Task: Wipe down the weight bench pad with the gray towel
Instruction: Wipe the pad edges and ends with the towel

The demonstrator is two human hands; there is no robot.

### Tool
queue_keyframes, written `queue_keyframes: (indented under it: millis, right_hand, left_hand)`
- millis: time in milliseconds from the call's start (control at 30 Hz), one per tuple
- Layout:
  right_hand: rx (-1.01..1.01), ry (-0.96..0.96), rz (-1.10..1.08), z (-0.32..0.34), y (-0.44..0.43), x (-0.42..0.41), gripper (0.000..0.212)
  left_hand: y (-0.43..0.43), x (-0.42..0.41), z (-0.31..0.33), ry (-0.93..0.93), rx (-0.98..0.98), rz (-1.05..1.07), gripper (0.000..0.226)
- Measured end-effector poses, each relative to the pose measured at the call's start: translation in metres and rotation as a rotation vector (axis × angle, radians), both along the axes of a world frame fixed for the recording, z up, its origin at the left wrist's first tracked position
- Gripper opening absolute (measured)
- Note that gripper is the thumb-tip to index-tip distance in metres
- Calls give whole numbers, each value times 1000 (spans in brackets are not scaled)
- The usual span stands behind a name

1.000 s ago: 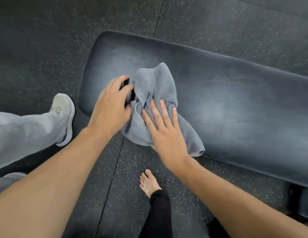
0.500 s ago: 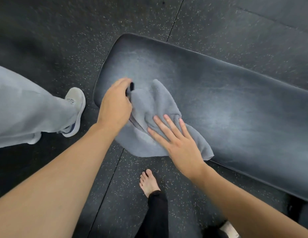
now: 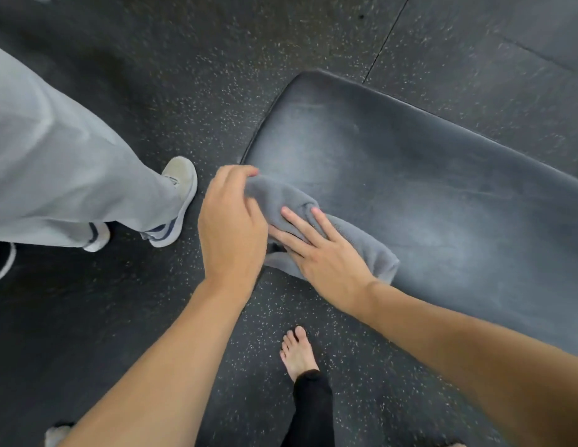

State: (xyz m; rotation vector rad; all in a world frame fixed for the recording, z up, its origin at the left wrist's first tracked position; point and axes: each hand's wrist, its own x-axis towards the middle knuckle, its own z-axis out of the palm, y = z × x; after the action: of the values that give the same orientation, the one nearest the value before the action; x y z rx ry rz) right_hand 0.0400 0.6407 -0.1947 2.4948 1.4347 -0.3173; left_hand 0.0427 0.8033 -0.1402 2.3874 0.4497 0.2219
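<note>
The gray towel lies bunched on the near left corner of the black weight bench pad, partly hanging over the front edge. My left hand grips the towel's left end, fingers curled over it. My right hand lies flat on the towel with fingers spread, pressing it against the pad. Much of the towel is hidden under both hands. The pad's surface shows pale streaky patches.
Another person stands at the left in light gray trousers and a pale sneaker, close to the bench's end. My bare foot stands on the speckled black rubber floor below the bench.
The towel and both hands have slid toward the pad's near left corner, and the towel is more bunched. The other person's leg has come closer.
</note>
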Motion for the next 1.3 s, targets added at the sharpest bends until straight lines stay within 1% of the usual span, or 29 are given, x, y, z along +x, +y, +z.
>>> queue_keyframes:
  millis: [67, 133, 200, 300, 367, 433, 533, 633, 700, 800, 833, 900, 1000, 1067, 1100, 1167, 1233, 1267, 1300]
  right_hand:
    - [-6, -22, 30, -1, 38, 15, 63]
    - [-79, -56, 63, -2, 68, 29, 59]
    - [-160, -60, 67, -1, 97, 41, 51]
    - [-191, -37, -87, 3, 143, 70, 50]
    - [-207, 52, -214, 12, 161, 96, 43]
    - [-170, 94, -242, 18, 159, 115, 37]
    - [-129, 85, -199, 14, 142, 130, 40]
    - [-45, 113, -301, 9, 132, 155, 44]
    - [-7, 82, -367, 8, 127, 181, 45]
    - [-23, -1, -494, 7, 110, 228, 46]
    - [-17, 10, -572, 7, 103, 242, 48]
    - [29, 107, -738, 5, 91, 264, 49]
    - [32, 228, -847, 3, 88, 274, 49]
    - [-47, 189, -793, 11, 96, 263, 53]
    - [-102, 147, -697, 17, 103, 252, 53]
    - [-183, 66, -419, 24, 122, 217, 50]
    - [-160, 76, -201, 26, 134, 175, 36]
    - [-122, 102, -150, 24, 135, 163, 28]
    - [-89, 129, -144, 20, 133, 161, 23]
  left_hand:
    - [14, -9, 2, -13, 10, 45, 41]
    - [26, -14, 2, -32, 34, 70, 38]
    - [34, -17, 2, -41, 65, 48, 38]
    - [42, -15, 3, -35, 90, -17, 40]
    - [44, -12, 3, -28, 86, -31, 40]
    - [43, -10, 2, -13, 79, -64, 39]
    - [35, -6, -2, 3, 95, -164, 29]
    - [28, 6, -4, -21, 117, -221, 15]
    - [26, 15, -4, -32, 137, -252, 8]
    - [26, 21, -3, -12, 152, -291, 7]
    - [27, 22, -4, 0, 151, -294, 7]
    - [29, 22, -7, 12, 136, -284, 9]
    - [33, 20, -10, 17, 85, -226, 11]
    - [33, 19, -10, 16, 54, -165, 12]
    - [32, 20, -10, 11, 50, -139, 12]
    - [31, 23, -9, -11, 48, -120, 13]
    - [29, 28, -8, -31, 25, -114, 15]
    - [28, 30, -6, -40, 16, -110, 15]
    - [26, 33, -5, -50, 16, -109, 15]
